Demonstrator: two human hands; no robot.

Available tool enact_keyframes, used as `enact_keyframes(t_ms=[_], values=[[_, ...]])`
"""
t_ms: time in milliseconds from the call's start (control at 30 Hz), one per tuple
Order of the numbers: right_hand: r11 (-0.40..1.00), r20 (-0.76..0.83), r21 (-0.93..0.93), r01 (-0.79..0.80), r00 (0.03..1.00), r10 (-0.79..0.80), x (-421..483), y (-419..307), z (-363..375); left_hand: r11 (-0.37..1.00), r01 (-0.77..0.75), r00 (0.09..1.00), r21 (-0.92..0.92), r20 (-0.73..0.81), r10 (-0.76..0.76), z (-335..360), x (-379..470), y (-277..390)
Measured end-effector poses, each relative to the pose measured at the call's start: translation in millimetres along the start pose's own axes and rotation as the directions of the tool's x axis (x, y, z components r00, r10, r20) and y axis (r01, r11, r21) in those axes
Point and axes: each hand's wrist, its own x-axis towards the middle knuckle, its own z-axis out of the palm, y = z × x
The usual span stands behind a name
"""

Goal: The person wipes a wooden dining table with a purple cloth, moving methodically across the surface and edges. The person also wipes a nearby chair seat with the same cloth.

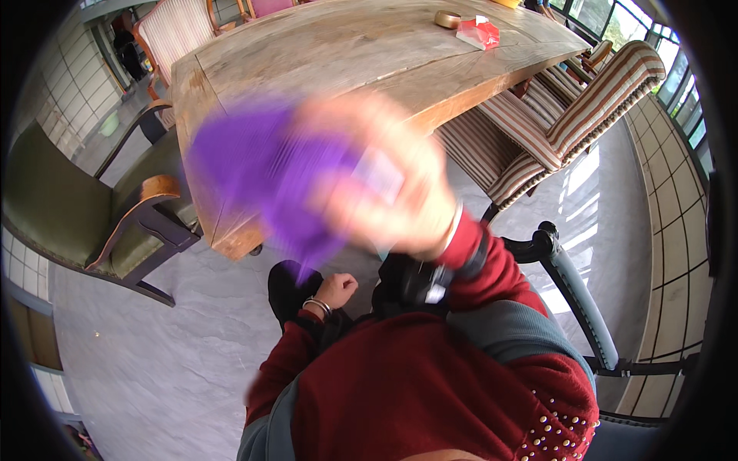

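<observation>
Raised in front of me, my right hand [398,173] is blurred by motion. It grips a purple cloth [248,155], which fans out to the left over the corner of the wooden table [323,40]. A small whitish patch [380,173] shows between the fingers; blur hides what it is. Lower down, my left hand [339,290] rests near my knee with its fingers curled, and nothing shows in it. A metal bangle circles that wrist.
On the table stand a brass-coloured bowl [447,19] and a crumpled red-and-white packet [479,33]. A green armchair [132,213] is at the left, and a striped armchair [553,127] at the right. Beside me is a black chair arm [530,248].
</observation>
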Motion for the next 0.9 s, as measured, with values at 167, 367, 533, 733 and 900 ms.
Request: enact_keyframes(t_ms=[167,367,533,733,900], values=[[0.532,-0.215,-0.69,-0.491,0.841,0.497,16.4,93.1,-53.5,0.987,-0.117,0.993,0.114,-0.015,0.12,4.1,7.4,-3.4],[0.437,-0.046,-0.872,-0.219,0.926,0.374,4.5,112.1,-40.0,0.998,-0.014,1.0,0.057,0.008,0.014,4.3,9.3,-5.0],[0.487,-0.06,-0.841,-0.235,0.936,0.347,19.9,96.8,-25.3,0.999,-0.033,0.999,0.034,-0.008,0.033,3.6,6.4,-1.7],[0.93,0.305,0.345,0.129,0.921,-0.241,-16.9,-44.6,55.0,0.998,0.0,1.0,0.058,0.022,-0.002,-3.4,7.4,3.8],[0.941,0.323,0.294,0.169,0.909,-0.264,-13.4,-44.3,23.7,0.999,-0.015,1.0,0.052,0.015,0.014,-3.2,1.6,3.8]])
